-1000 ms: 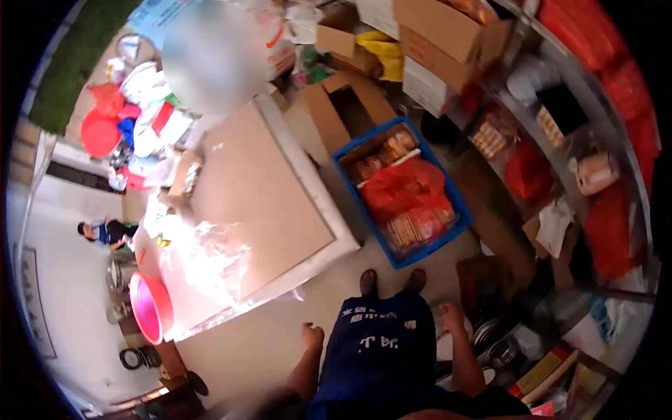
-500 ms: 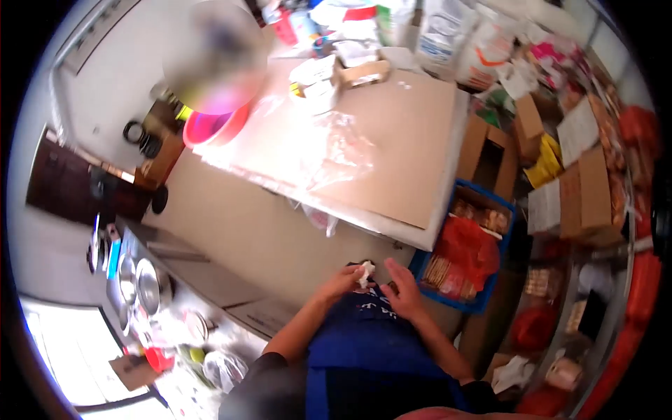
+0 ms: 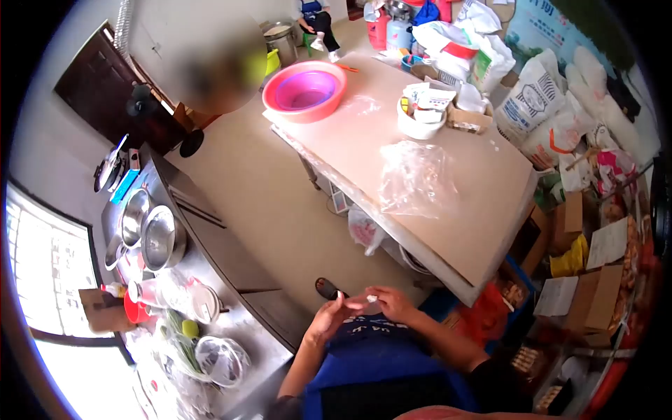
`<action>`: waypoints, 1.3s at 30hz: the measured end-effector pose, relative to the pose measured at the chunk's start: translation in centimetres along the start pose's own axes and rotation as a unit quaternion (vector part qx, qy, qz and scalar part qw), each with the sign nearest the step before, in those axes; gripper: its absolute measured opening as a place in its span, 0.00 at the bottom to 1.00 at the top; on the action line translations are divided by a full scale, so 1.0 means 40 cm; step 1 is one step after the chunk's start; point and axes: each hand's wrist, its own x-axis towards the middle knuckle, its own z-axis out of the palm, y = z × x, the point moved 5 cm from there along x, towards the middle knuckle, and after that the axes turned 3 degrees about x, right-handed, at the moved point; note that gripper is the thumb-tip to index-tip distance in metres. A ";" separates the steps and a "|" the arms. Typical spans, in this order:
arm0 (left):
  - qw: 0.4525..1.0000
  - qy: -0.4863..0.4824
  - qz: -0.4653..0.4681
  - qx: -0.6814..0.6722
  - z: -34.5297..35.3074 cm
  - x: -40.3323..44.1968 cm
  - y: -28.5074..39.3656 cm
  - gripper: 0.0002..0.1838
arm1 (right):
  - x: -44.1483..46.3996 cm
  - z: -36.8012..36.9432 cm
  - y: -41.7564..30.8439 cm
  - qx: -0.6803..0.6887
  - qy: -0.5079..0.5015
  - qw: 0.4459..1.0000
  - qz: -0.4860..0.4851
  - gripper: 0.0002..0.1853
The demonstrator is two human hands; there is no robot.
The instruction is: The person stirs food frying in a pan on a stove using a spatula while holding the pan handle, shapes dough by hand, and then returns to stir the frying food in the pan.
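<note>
Both my hands are raised in front of the blue apron [image 3: 378,350]. Between the fingers of my right hand [image 3: 392,302] is a small white piece [image 3: 372,298], too small to name. My left hand [image 3: 330,318] is close beside it on the left, fingers apart and nothing seen in it. Beyond my hands stands a large table [image 3: 462,245] with a crumpled clear plastic sheet [image 3: 418,178] on top.
Pink basins [image 3: 306,91] and a white container [image 3: 421,124] stand on the table. A steel counter [image 3: 262,350] with metal bowls [image 3: 162,238] runs along the left. Boxes [image 3: 602,297] and a blue crate [image 3: 437,306] are at the right. A seated person [image 3: 315,17] is far back.
The view has swung left, bringing the counter closer. My hands, first apart at my sides, came up together in front of the apron. The white piece went from my left hand to my right.
</note>
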 end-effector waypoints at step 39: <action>0.790 -0.097 0.076 0.600 0.035 0.467 0.565 0.18 | 0.514 -0.208 -0.128 -0.196 0.185 0.962 0.051 0.18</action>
